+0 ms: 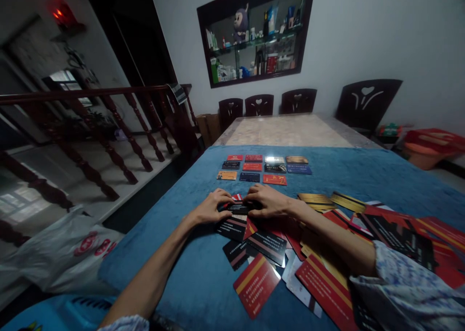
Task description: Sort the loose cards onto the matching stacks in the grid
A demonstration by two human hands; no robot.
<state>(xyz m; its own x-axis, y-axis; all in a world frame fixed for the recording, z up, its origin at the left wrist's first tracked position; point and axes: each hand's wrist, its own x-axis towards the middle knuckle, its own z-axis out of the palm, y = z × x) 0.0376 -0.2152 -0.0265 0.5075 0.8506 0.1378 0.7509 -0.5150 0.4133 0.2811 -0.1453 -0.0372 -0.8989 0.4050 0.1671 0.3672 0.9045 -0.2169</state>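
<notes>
My left hand and my right hand meet over loose cards on a blue tablecloth. Between them is a black card with pale print, its sides gripped by bent fingers. A red and white card corner peeks out behind it. Below my hands lie more black cards and a red card with a gold stripe, overlapping. Farther off, several cards lie in neat rows, among them an orange card and a red card. My fingers partly hide the cards beneath.
A spread heap of red, black and gold cards covers the right side, under and beyond my right forearm. Dark chairs stand around the table's bare far end. To the left are a wooden railing and a white plastic bag.
</notes>
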